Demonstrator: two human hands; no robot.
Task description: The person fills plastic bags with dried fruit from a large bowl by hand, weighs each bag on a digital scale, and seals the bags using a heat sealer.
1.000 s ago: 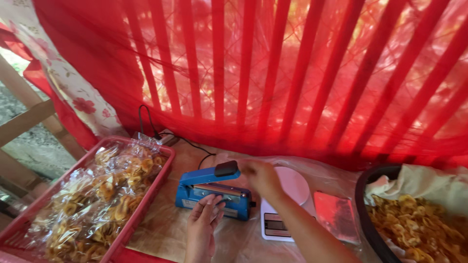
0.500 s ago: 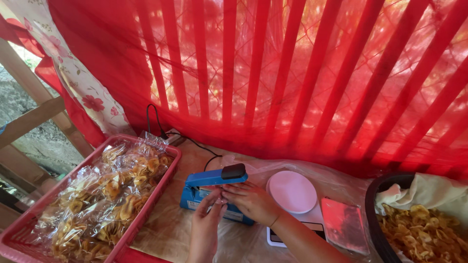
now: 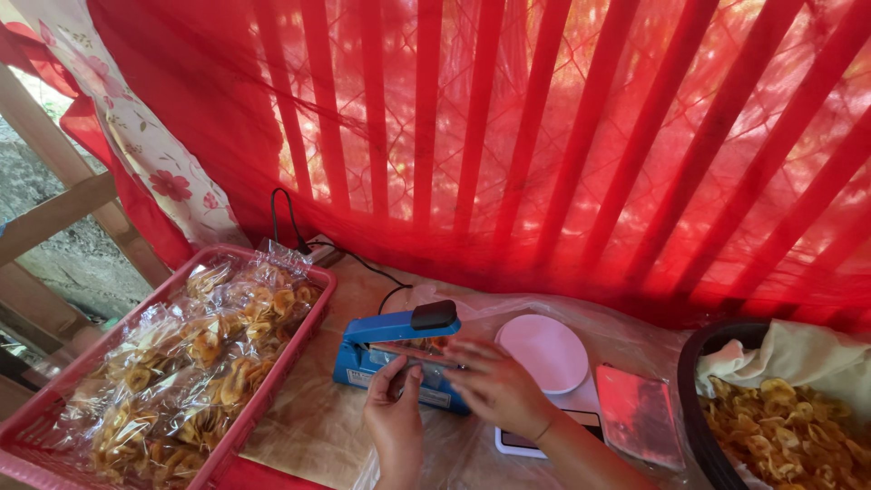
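A blue heat sealer w/ a black handle knob is taken as the landmark; its arm is raised at the knob end. At its front edge, both hands are seen. The left hand is placed just below the sealer's front, thumb and fingers pinched together on the edge of a clear plastic bag laid across the sealing bar. The right hand is set at the sealer's front right corner, fingers spread flat and apart, pressed on the same bag; no closed grip is shown there. The bag is thus located between bar and arm of the sealer. Right of the sealer, touching distance, a scale w/ a pink round pan is found. Left of the sealer, a red tray filled w/ bagged chips is set. Far right of the sealer, a dark basin w/ loose chips is visible.
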